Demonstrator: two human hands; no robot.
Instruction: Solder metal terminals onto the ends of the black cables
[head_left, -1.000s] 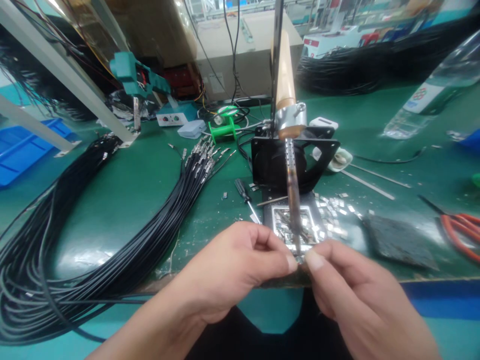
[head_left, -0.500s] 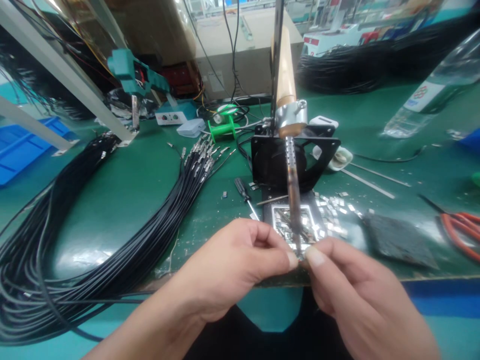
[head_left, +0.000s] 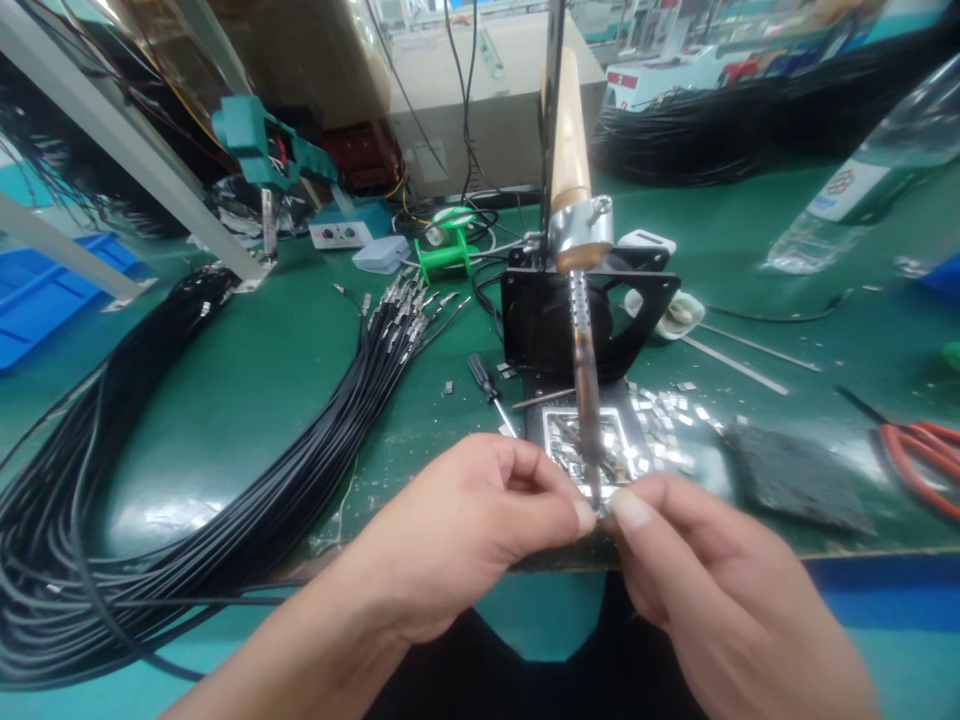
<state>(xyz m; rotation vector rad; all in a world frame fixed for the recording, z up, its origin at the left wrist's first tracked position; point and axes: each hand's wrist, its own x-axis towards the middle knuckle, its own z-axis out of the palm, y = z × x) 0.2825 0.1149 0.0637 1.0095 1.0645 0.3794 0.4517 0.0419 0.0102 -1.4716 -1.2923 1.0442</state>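
Observation:
A soldering iron [head_left: 584, 330] with a wooden handle is clamped on a stand, its tip pointing down between my fingertips. My left hand [head_left: 480, 530] pinches thumb against forefinger just left of the tip. Close on the right of the tip, my right hand [head_left: 697, 570] makes the same pinch. Whatever small piece they hold is mostly covered by the fingers and cannot be made out. Behind the fingertips is a metal-framed tray [head_left: 551, 425] of small silvery pieces. More small metal pieces [head_left: 664, 425] lie scattered to its right.
Bundled black cables [head_left: 300, 460] with metal ends curve across the left. A black fan [head_left: 540, 320] stands behind the iron. Around lie a screwdriver [head_left: 487, 385], a green spool [head_left: 444, 262], a dark slab [head_left: 795, 475], red-handled pliers [head_left: 919, 460] and a plastic bottle [head_left: 840, 205].

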